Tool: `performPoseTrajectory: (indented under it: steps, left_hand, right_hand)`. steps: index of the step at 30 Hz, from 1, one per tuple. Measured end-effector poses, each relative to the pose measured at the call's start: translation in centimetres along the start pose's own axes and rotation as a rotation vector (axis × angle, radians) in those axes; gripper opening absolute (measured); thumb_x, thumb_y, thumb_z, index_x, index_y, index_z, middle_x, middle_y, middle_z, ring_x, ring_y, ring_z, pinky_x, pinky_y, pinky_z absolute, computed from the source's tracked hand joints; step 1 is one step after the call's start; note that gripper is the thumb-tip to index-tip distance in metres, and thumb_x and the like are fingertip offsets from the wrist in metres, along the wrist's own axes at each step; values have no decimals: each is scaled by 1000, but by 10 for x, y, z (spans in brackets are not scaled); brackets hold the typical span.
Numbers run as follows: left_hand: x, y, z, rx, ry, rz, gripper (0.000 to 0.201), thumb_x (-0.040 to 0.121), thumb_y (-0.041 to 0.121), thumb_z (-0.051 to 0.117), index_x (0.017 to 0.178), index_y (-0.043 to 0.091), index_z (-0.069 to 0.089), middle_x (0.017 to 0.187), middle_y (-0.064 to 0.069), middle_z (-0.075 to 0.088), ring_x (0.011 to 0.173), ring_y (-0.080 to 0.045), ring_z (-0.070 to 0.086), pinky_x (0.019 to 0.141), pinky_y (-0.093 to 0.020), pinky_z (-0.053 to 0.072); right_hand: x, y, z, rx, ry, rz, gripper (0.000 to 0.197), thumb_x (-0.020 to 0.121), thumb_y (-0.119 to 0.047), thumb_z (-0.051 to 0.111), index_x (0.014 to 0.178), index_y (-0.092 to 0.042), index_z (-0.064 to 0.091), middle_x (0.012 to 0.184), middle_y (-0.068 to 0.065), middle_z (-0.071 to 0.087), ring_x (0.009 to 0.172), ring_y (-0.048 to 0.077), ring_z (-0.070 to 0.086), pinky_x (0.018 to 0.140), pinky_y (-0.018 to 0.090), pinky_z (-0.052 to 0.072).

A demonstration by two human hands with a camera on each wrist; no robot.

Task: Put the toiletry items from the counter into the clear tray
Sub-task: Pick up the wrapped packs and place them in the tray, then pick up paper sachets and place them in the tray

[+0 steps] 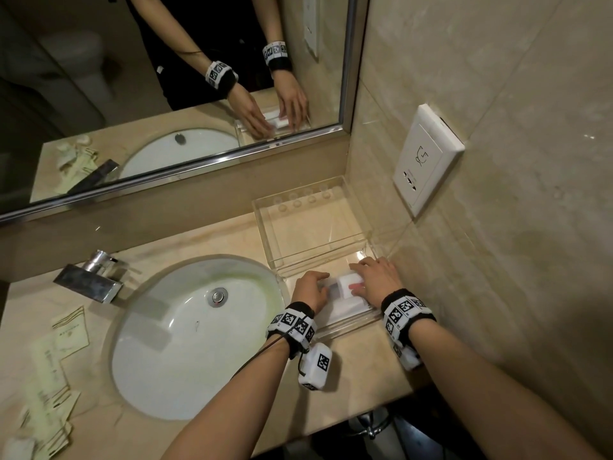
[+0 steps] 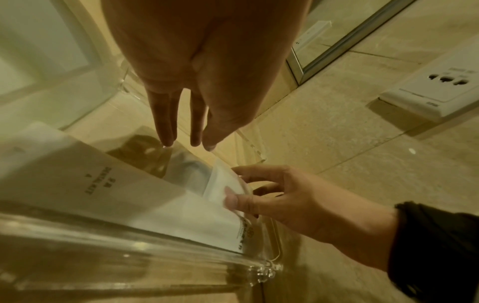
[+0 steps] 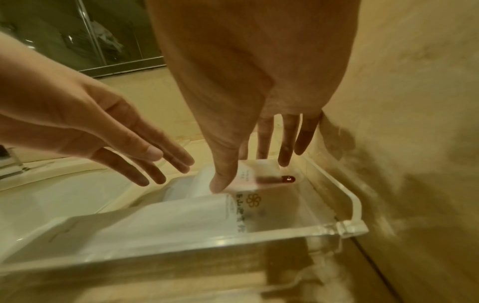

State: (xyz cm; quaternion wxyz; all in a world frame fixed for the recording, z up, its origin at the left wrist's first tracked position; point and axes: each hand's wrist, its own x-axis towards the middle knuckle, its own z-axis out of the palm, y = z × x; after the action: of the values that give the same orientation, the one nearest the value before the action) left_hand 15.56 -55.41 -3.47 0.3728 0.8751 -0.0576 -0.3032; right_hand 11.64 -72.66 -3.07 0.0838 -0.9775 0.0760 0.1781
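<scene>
Settling white packets point(image 1: 345, 288) into the near compartment of the clear tray point(image 1: 356, 322), both hands work inside it, probably squaring them so more will fit. The left hand point(image 1: 310, 290), fingers straight and released, hovers at the packets' nine o'clock; the right hand point(image 1: 376, 280) pinches a small packet with its thumb at three o'clock. More sachets point(image 1: 58, 370) wait on the worktop point(image 1: 358, 376), nine o'clock of the sink point(image 1: 185, 346)
</scene>
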Motion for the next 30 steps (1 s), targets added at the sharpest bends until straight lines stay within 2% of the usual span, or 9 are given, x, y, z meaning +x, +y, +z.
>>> performPoseTrajectory:
  steps: [7, 11, 13, 16, 18, 21, 24, 28, 30]
  left_hand:
    - [0, -1, -5, 31, 11, 13, 36, 91, 11, 55, 127, 13, 58, 136, -6, 56, 123, -24, 53, 108, -35, 41]
    - [-4, -4, -12, 14, 37, 22, 32, 92, 15, 56, 124, 14, 60, 133, -5, 58, 119, -23, 55, 102, -31, 44]
    - [-8, -6, -20, -15, 83, 58, 28, 91, 13, 56, 119, 12, 62, 126, -5, 62, 112, -22, 59, 97, -29, 46]
    - [-21, -13, -41, -81, 189, 106, 22, 90, 10, 55, 108, 10, 67, 108, -7, 70, 88, -18, 64, 78, -15, 47]
    - [-31, -23, -62, -137, 252, 108, 18, 89, 9, 55, 100, 10, 69, 96, -7, 71, 76, -14, 60, 66, -9, 43]
    - [-52, -47, -99, -216, 336, 76, 14, 88, 8, 57, 95, 13, 69, 85, -2, 67, 71, -12, 58, 65, -15, 45]
    - [-79, -82, -139, -272, 441, 14, 15, 88, 8, 57, 95, 13, 69, 83, 2, 64, 70, -9, 57, 61, -7, 44]
    - [-122, -141, -186, -366, 593, -108, 14, 85, 8, 58, 90, 14, 69, 84, -4, 69, 71, -17, 61, 72, -25, 50]
    - [-145, -173, -204, -407, 645, -167, 16, 84, 8, 56, 88, 16, 69, 84, -6, 71, 72, -19, 63, 75, -28, 52]
  right_hand:
    - [-3, -3, -5, 24, -20, 13, 59, 88, -42, 61, 143, -28, 43, 146, 0, 46, 131, 25, 42, 110, 43, 30]
    - [-4, -8, -11, 82, 21, 22, 55, 87, -39, 65, 139, -26, 48, 144, -1, 48, 129, 24, 44, 109, 40, 31]
    - [-5, -16, -16, 134, 83, 14, 44, 88, -33, 65, 130, -25, 55, 140, 0, 52, 124, 24, 48, 107, 39, 35]
    - [-5, -40, -26, 282, 164, -13, 30, 88, -28, 65, 117, -20, 62, 130, 3, 56, 119, 25, 52, 103, 40, 40]
    - [-2, -63, -33, 377, 186, -57, 25, 87, -26, 66, 112, -19, 65, 123, 4, 58, 113, 25, 56, 100, 39, 44]
    - [2, -110, -42, 483, 198, -153, 21, 87, -26, 68, 107, -18, 66, 110, 2, 62, 99, 18, 60, 90, 33, 49]
    - [5, -169, -47, 547, 159, -280, 19, 89, -27, 67, 104, -17, 67, 102, -1, 65, 89, 13, 60, 82, 25, 49]
    - [5, -256, -42, 550, 66, -441, 18, 88, -29, 67, 103, -19, 68, 96, -5, 67, 84, 10, 62, 78, 24, 51]
    - [4, -301, -34, 550, 2, -497, 15, 87, -28, 68, 99, -19, 68, 93, -6, 69, 82, 10, 64, 75, 25, 50]
